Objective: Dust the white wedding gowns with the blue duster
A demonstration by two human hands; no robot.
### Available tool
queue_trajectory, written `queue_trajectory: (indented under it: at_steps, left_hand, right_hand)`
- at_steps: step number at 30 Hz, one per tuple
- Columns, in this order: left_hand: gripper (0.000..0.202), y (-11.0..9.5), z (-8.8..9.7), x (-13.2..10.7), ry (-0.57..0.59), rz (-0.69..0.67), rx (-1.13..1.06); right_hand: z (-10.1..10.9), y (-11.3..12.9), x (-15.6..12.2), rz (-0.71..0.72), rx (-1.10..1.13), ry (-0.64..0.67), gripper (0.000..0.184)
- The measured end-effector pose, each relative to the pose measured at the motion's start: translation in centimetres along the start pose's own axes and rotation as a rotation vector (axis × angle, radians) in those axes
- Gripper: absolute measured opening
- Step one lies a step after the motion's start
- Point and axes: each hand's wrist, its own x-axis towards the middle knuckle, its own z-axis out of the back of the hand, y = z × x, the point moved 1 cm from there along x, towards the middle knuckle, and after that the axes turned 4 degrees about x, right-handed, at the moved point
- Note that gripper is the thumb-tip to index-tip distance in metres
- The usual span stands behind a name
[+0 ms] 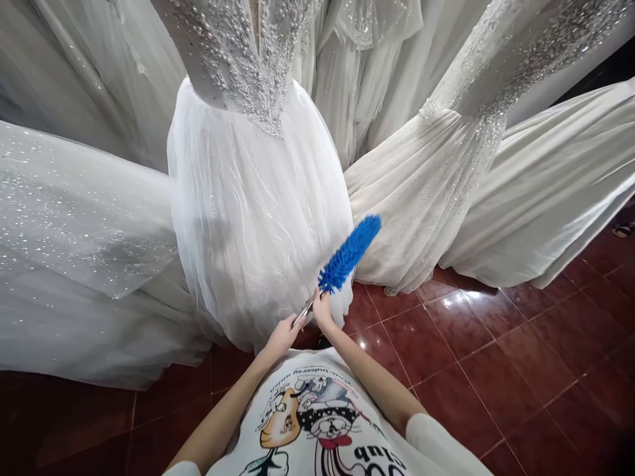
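Both hands share a grip on one tool: the left hand (282, 336) is curled shut around the lower end of a thin metal handle (303, 313), and the right hand (321, 309) is pinched closed on the same handle higher up, just below the brush head. That tool is a blue duster (350, 253), its fluffy head tilted toward one o'clock from the right hand, the tip ending just beside the skirt of the neighbouring dress.

Directly above the hands, at twelve o'clock, stands a white gown (258, 211) with a full tulle skirt and a beaded bodice (248, 66); the duster's lower bristles lie against the skirt's right edge, though whether they press into the cloth I cannot tell. At two o'clock hangs a second dress (436, 178) of pleated, sparkly fabric with a beaded fitted top. Farther out at three o'clock a plain satin skirt (555, 192) spreads to the floor. At nine o'clock a glittery train (84, 225) fans wide and low.

Dark red floor tiles (496, 357) gleam below the hems, with light glinting off them near the second dress. At six o'clock the person's printed white shirt (317, 423) fills the bottom edge, both bare forearms reaching up from it.
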Motion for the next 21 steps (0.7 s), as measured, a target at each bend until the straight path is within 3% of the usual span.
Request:
queue_trajectory:
  at_steps: [3,6,8,11,14,18,21]
  left_hand:
    - [0.045,-2.8,5.0,-0.8,-0.125,-0.112,-0.114]
    - [0.044,-3.7,9.7,-0.3,-0.359,-0.184,-0.185]
    - [0.045,-2.4,12.4,0.4,-0.454,-0.115,-0.137]
    - [0.038,2.1,15.3,0.6,-0.474,0.055,0.113]
    - [0.037,7.5,15.2,-0.3,-0.33,0.118,0.218]
    - [0.04,13.3,11.0,-2.3,-0.135,0.201,0.244]
    - [0.044,15.8,7.8,-3.5,0.022,0.232,0.225]
  right_hand:
    - [-4.1,5.6,-2.7,0.388,0.029,0.183,0.017]
    - [-9.9,10.0,-3.7,0.6,-0.11,0.315,0.016]
    - [-14.0,10.8,-3.0,0.556,-0.132,0.424,0.015]
    - [-18.3,8.6,-1.3,0.239,-0.084,0.522,0.007]
    - [-19.1,4.1,-0.5,-0.101,-0.05,0.533,0.017]
    - [-16.1,-2.4,-0.9,-0.393,-0.082,0.572,0.028]
    - [-13.2,-6.9,-1.2,-0.548,-0.068,0.508,0.03]
